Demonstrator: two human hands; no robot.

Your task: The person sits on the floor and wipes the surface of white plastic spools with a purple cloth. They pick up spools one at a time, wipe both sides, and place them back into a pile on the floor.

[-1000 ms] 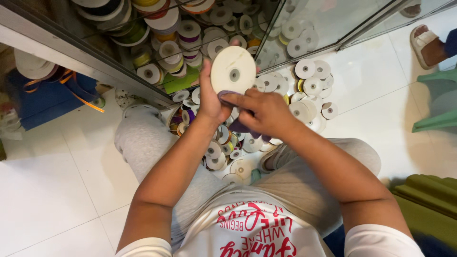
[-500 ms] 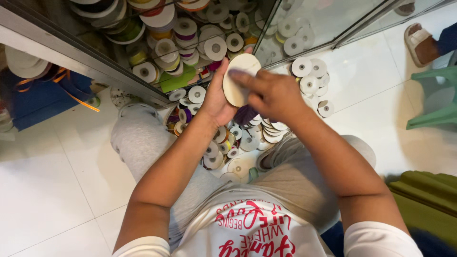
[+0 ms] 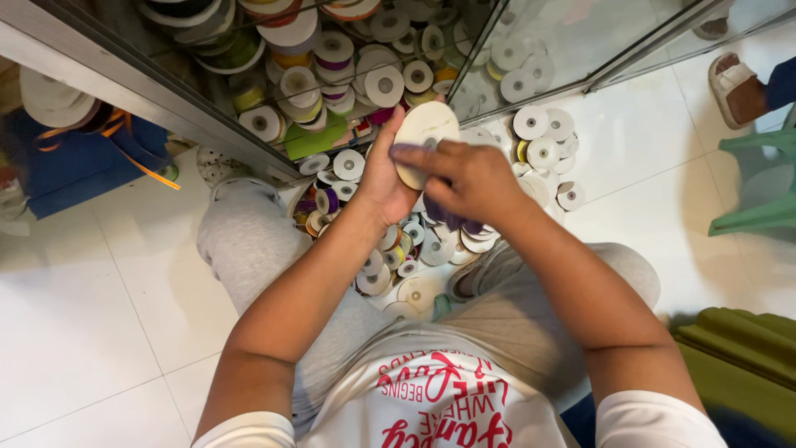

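Note:
My left hand [image 3: 383, 178] holds a large cream-white ribbon spool [image 3: 427, 129] by its edge, tilted up before the glass cabinet. My right hand [image 3: 466, 178] lies across the spool's lower face, fingers pinching a strip of purple ribbon [image 3: 448, 217] that trails down under the palm. Both hands touch the spool above my lap.
Several ribbon spools [image 3: 414, 249] lie heaped on the white tiled floor between my grey-clad knees. A glass-door cabinet [image 3: 332, 58] holds many more spools. A blue box [image 3: 75, 166] sits at the left, a green plastic stool [image 3: 759, 187] and another person's sandalled foot [image 3: 738, 87] at the right.
The spool has tipped from facing me flat to a tilted angle, and my right hand has slid up over its face with the purple ribbon. The view has shifted slightly.

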